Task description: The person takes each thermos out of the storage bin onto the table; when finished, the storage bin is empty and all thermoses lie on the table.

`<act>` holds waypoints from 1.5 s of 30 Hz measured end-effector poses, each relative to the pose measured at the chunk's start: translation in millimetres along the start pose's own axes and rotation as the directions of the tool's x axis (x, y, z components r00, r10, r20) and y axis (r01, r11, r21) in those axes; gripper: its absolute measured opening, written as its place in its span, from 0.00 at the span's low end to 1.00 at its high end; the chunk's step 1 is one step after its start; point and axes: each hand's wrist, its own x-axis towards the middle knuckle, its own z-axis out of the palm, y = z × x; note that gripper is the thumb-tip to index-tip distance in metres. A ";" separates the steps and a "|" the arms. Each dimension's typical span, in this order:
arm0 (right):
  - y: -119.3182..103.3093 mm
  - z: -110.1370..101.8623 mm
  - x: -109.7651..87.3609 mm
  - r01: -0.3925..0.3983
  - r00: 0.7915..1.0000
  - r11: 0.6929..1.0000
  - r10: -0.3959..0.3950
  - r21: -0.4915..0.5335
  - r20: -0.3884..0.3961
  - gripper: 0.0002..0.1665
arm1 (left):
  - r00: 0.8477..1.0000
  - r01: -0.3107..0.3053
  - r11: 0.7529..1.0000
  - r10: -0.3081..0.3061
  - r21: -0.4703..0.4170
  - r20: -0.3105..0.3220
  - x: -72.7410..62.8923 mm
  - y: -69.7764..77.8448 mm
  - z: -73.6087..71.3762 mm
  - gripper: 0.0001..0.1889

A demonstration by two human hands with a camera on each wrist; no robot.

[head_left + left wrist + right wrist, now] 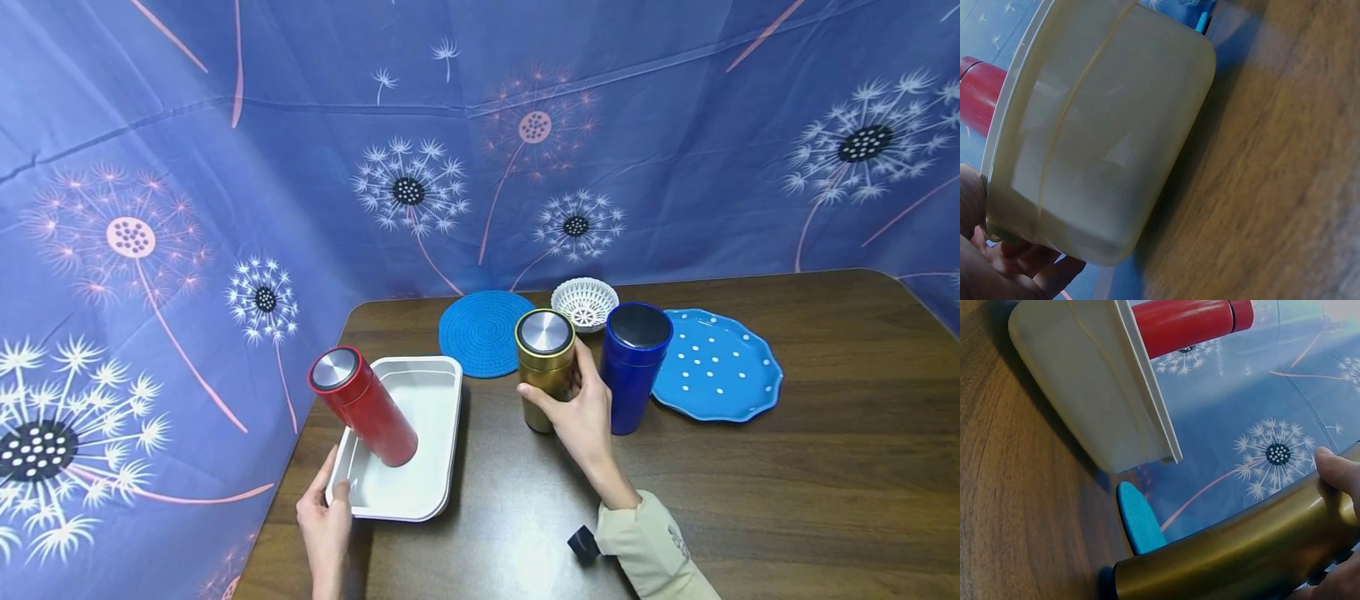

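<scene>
My left hand (pixel 326 517) pinches the near left corner of a white plastic basin (pixel 431 497), thumb over the rim and fingers outside. A red thermos flask (pixel 378 421) with a silver-topped lid stands in the basin, leaning left past its rim. My right hand (pixel 585 417) grips a gold thermos flask (pixel 536 418) round its side, the thumb on the near side. The gold flask is upright; whether its base touches the table I cannot tell. In the right wrist view the gold flask (pixel 1235 562) fills the lower right. A blue thermos flask (pixel 628 392) stands just right of my right hand.
Behind the gold flask lie a round blue woven mat (pixel 480 333) and a small white openwork basket (pixel 585 292). A blue polka-dot plate (pixel 720 367) sits right of the blue flask. A patterned blue cloth (pixel 480 167) hangs behind the wooden table (pixel 847 467).
</scene>
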 end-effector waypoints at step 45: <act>8.9 -10.5 -29.6 0.034 0.994 0.983 -0.015 -0.181 0.105 0.61 | 1.000 -0.020 1.000 0.020 -0.008 -0.001 3.6 -2.2 -0.3 0.26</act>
